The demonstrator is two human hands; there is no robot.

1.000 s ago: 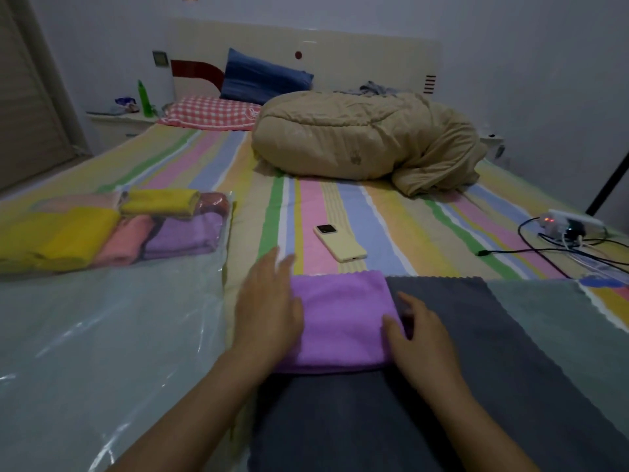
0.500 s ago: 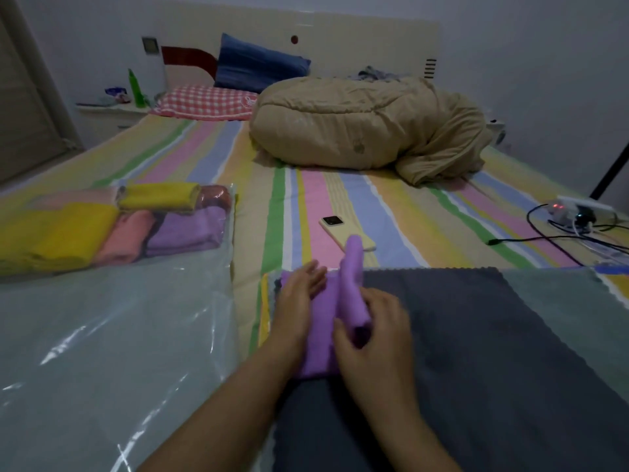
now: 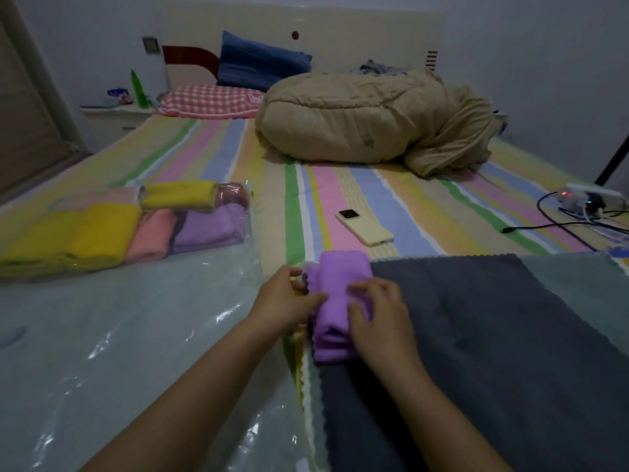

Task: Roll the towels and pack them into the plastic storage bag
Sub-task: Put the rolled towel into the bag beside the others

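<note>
No text, label or number is legible anywhere.

Purple towel (image 3: 340, 281): soft, matt fleecy cloth with a scalloped edge. Grey towel (image 3: 476, 335) beside it: matt cloth (same nap). Bag (image 3: 136, 335) left of it: clear, glossy, crinkled plastic.

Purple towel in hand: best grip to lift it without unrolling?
Mid-length, from above, clamping both long sides. The purple towel lies as a narrow roll pointing away, its loose scalloped edge on the left; pinching there should keep it closed.
</note>
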